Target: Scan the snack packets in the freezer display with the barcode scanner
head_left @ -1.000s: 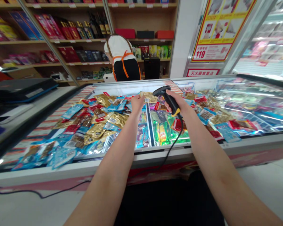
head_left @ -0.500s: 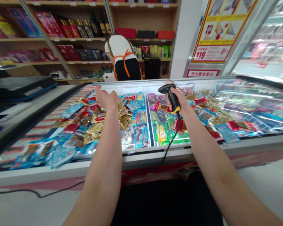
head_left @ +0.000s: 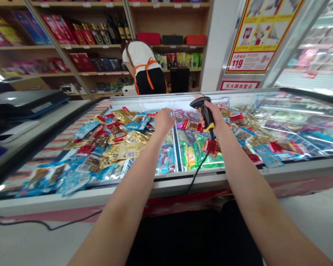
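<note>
My right hand (head_left: 210,117) grips a black corded barcode scanner (head_left: 204,111) with a yellow collar, held above the right compartment of a glass-topped chest freezer (head_left: 166,180). Its black cable (head_left: 199,173) hangs down over the freezer's front rim. My left hand (head_left: 164,122) is closed over the piled packets near the centre divider, and a small blue packet (head_left: 171,114) shows at its fingertips. Gold pouches (head_left: 122,152) and blue snack packets (head_left: 83,130) lie heaped in the left compartment, below and left of that hand.
A co-worker (head_left: 145,62) in an orange-strapped apron bends at the far side, before shelves of boxes and bottles (head_left: 86,33). A dark laptop (head_left: 27,103) sits on the counter at left. A black cable (head_left: 47,225) lies on the floor.
My left hand has moved right from the left compartment to the centre divider and closed. Gold pouches now cover more of the left compartment. The scanner has shifted slightly right.
</note>
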A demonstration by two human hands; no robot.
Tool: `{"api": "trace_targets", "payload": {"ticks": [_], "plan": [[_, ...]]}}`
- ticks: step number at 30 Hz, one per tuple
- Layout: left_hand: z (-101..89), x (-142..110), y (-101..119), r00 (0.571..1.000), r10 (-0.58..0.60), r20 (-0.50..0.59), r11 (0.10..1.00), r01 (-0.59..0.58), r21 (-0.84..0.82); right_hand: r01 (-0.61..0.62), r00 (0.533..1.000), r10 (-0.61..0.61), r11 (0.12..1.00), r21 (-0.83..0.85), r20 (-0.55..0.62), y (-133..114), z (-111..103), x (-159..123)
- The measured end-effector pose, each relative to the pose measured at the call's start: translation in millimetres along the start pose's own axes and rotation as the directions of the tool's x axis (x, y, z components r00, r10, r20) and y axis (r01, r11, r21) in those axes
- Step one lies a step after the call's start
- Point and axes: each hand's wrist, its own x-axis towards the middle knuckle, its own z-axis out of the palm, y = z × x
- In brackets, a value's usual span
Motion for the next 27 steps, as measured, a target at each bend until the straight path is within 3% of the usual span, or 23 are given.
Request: {"api": "trace_targets", "payload": {"ticks": [4, 8, 12, 15, 17, 21, 24, 27], "plan": [[24.7, -12.1, 35.0, 0.979, 0.097, 0.179, 0.994, -0.106, 0.039, 0.03, 0.996, -0.03, 1.0, 0.002, -0.079, -3.8, -5.3, 3.2], [46.1, -25.7, 63.8, 0.955, 0.204, 0.216, 0.971, -0.225, 0.076, 0.091, 0.984, -0.09, 0.996, -0.003, -0.153, -2.4, -7.0, 4.9], [60.8, -35.6, 76.2, 0.893, 0.347, 0.285, 0.915, -0.389, 0.105, 0.089, 0.981, -0.081, 0.995, 0.041, -0.179, 0.3, -8.5, 7.1], [59.3, -36.6, 75.2, 0.838, 0.418, 0.35, 0.882, -0.466, 0.064, 0.092, 0.982, -0.081, 0.994, 0.058, -0.169, 0.8, -10.0, 7.4], [52.0, -34.7, 72.0, 0.843, 0.402, 0.358, 0.899, -0.438, 0.023, 0.09, 0.984, -0.08, 0.994, 0.059, -0.161, 0.7, -10.9, 7.4], [39.2, -30.4, 62.7, 0.942, 0.141, 0.304, 0.985, -0.166, 0.056, 0.072, 0.989, -0.065, 0.996, 0.049, -0.133, 1.1, -11.8, 9.9], [42.0, -31.0, 54.3, 0.975, 0.009, 0.221, 0.996, -0.029, 0.087, 0.055, 0.992, -0.051, 0.998, 0.032, -0.119, 2.2, -11.7, 13.0], [51.1, -33.7, 50.7, 0.991, -0.015, 0.13, 0.995, 0.003, 0.097, 0.046, 0.992, -0.041, 0.998, 0.033, -0.119, 3.7, -10.9, 14.2]]}}
